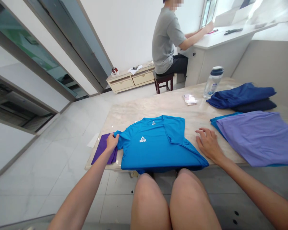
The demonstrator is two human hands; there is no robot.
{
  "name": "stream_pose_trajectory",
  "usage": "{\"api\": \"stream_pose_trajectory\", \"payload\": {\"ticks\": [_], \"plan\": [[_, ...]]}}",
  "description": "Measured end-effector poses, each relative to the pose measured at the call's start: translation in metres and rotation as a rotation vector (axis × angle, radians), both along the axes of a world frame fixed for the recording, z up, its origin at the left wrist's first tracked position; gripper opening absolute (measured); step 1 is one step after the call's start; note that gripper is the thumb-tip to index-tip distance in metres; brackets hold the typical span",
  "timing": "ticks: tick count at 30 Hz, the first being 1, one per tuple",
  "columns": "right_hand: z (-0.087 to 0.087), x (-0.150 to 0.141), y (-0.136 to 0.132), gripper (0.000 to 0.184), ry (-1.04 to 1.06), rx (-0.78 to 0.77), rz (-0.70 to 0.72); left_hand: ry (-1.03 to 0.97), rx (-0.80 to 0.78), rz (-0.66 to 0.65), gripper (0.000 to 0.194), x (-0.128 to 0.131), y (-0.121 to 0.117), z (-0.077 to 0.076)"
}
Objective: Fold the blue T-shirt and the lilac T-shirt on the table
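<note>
A bright blue T-shirt (153,147) with a white PEAK logo lies flat on the marble table (146,111), its right side partly folded over. My left hand (112,142) grips the shirt's left edge, above a purple garment (103,150) that lies partly under the shirt. My right hand (207,144) rests open on the tabletop, fingers apart, just right of the shirt. A lavender garment (260,137) lies farther right on a blue one (217,122).
A folded dark blue stack (241,95) and a water bottle (213,82) stand at the table's far side. My knees sit below the near edge. A seated person (165,44) works at a white desk (220,40) beyond, beside a low cabinet (129,79).
</note>
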State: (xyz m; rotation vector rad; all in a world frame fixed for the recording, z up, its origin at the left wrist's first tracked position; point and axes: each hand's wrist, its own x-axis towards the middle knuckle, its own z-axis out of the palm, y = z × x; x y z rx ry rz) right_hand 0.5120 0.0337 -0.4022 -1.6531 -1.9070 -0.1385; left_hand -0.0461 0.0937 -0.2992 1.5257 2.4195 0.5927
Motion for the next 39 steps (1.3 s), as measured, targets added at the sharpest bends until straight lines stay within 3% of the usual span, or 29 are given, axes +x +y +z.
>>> {"api": "stream_pose_trajectory", "payload": {"ticks": [6,10,14,17,20,22,25,28,31,34,39], "plan": [[0.004,-0.002,0.000,0.036,0.000,0.010,0.034,-0.158,0.094,-0.131,0.018,0.051,0.020,0.011],[0.001,0.000,-0.002,0.034,0.034,0.008,0.051,-0.378,0.059,-0.280,0.029,0.093,0.036,-0.002],[-0.008,0.009,0.012,0.032,0.167,-0.021,0.070,-0.489,0.082,-0.323,0.032,0.095,0.053,-0.017],[-0.008,0.010,0.051,0.031,0.423,-0.121,-0.069,-0.471,0.114,-0.278,0.039,0.072,0.070,-0.028],[0.005,0.000,0.109,0.037,0.582,-0.329,-0.149,-0.453,0.095,-0.245,0.051,0.051,0.093,-0.039],[0.019,-0.009,0.148,0.043,0.520,-0.486,-0.079,-0.473,0.047,-0.271,0.062,0.045,0.109,-0.046],[0.043,-0.021,0.188,0.066,0.264,-0.704,0.090,-0.491,-0.107,-0.432,0.076,0.046,0.129,-0.048],[0.062,-0.033,0.202,0.068,0.044,-0.858,0.234,-0.434,-0.346,-0.667,0.070,0.052,0.138,-0.043],[0.076,-0.044,0.199,0.038,-0.092,-0.899,0.315,-0.305,-0.496,-0.835,0.047,0.058,0.137,-0.030],[0.089,-0.050,0.194,0.023,-0.150,-0.835,0.299,-0.163,-0.473,-0.864,0.036,0.061,0.134,-0.012],[0.113,-0.051,0.205,0.027,-0.190,-0.601,0.133,0.020,-0.241,-0.746,0.022,0.063,0.153,0.030]]}}
